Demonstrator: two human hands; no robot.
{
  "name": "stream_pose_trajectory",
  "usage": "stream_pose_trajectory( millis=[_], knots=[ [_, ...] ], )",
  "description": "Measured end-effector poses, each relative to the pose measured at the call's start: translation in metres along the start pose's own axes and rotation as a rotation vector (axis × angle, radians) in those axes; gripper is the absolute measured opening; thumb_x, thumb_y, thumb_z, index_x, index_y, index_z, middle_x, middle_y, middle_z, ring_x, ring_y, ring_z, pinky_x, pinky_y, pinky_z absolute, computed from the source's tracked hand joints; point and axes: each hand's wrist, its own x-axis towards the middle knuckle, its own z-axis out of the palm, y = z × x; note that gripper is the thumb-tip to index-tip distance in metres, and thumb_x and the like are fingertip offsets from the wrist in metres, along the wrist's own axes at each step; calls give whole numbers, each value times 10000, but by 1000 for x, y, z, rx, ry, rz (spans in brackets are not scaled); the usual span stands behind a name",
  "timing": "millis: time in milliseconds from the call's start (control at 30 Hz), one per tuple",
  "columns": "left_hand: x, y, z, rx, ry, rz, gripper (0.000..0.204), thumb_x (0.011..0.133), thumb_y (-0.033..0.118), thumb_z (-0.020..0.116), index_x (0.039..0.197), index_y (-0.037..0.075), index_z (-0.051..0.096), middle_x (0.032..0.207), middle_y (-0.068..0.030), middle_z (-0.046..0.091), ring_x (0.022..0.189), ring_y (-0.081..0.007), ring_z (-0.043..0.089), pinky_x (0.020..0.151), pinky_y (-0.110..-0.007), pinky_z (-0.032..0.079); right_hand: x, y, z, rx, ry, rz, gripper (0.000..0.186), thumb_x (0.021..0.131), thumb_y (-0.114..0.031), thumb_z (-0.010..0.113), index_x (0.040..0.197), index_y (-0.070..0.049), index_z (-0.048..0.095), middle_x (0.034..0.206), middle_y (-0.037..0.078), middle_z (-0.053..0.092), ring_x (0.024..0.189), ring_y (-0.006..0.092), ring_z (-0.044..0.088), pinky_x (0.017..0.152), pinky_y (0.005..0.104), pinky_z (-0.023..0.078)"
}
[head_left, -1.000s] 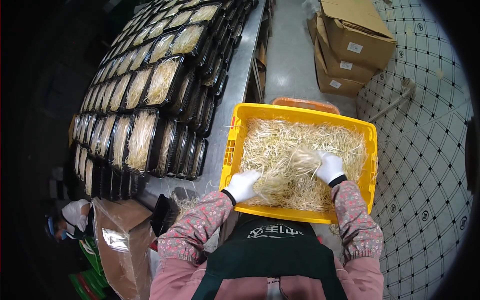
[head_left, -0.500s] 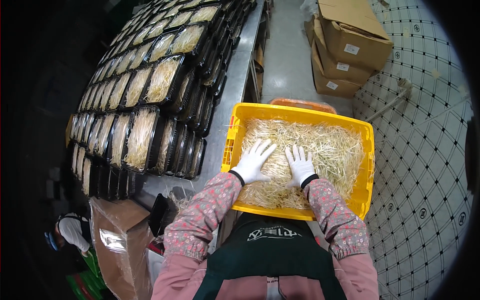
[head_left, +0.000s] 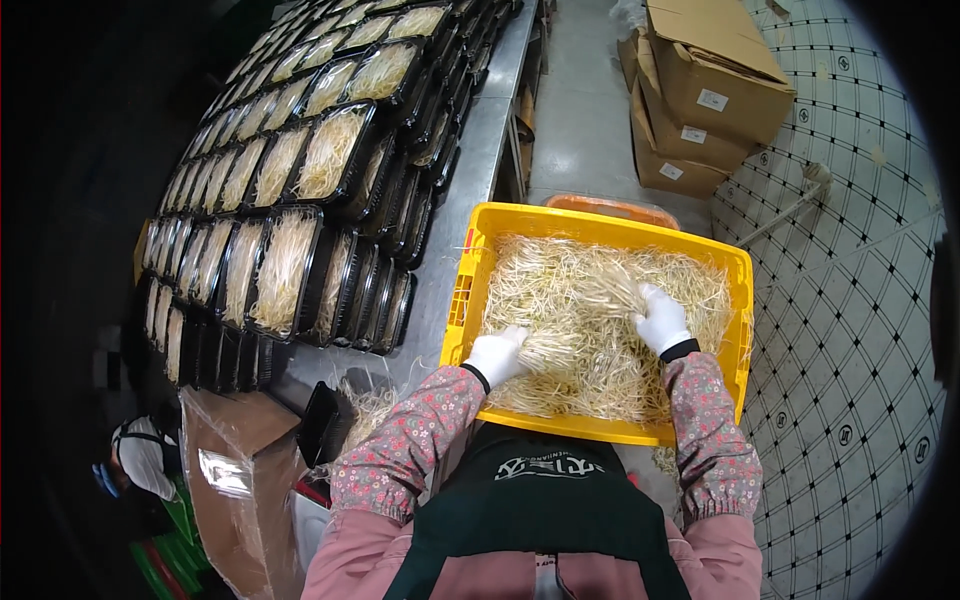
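Note:
A yellow plastic crate [head_left: 600, 429] in front of me is filled with pale bean sprouts [head_left: 690, 300]. My left hand [head_left: 499, 355], in a white glove, is closed round a bunch of bean sprouts at the crate's near left side. Toward the right of the crate, my right hand [head_left: 661, 321], gloved the same way, grips another bunch whose loose ends point left. Both bunches are close to the heap. The fingertips of both hands are partly hidden among the sprouts.
Stacked black trays of sprouts [head_left: 333, 150] cover much of the metal table [head_left: 470, 180] at left. An open cardboard box [head_left: 240, 480] and an unfilled black tray [head_left: 322, 425] are near left. Cardboard boxes [head_left: 715, 90] stand far right. Another person [head_left: 145, 460] is at lower left.
Both hands lay flat with fingers spread on the sprouts before. Now they have closed on bunches, the right hand having shifted right and the left slightly nearer to me.

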Motion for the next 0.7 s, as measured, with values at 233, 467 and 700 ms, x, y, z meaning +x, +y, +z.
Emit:
stream_pose_trajectory(
  millis=[233, 467, 700],
  knots=[
    [-17, -13, 13, -282, 105, -40, 948, 706, 359, 809, 1428, -17, 324, 1414, -246, 397, 1339, -370, 361, 1105, -390, 312, 31, -69, 83, -246, -544, -235, 706, 797, -140, 581, 1451, -51, 329, 1464, 188, 376, 1337, 320, 399, 1106, 426, 326],
    [-18, -20, 58, -895, 216, -326, 552, 1023, 316, 423, 1423, -56, 350, 1446, -239, 408, 1382, -292, 355, 1139, -332, 252, 70, -84, 80, 38, -434, -183, 916, 777, -454, 703, 1466, -1, 304, 1494, 237, 336, 1385, 345, 331, 1147, 367, 266],
    [-92, -28, 2, -1272, 426, -139, 443, 1054, 260, 354, 1403, -5, 414, 1348, -177, 531, 1250, -242, 512, 1063, -345, 380, -2, -153, 72, -261, -584, -343, 1369, 507, -675, 792, 1508, -8, 138, 1426, 327, 346, 1338, 425, 354, 1124, 491, 244]
  ],
)
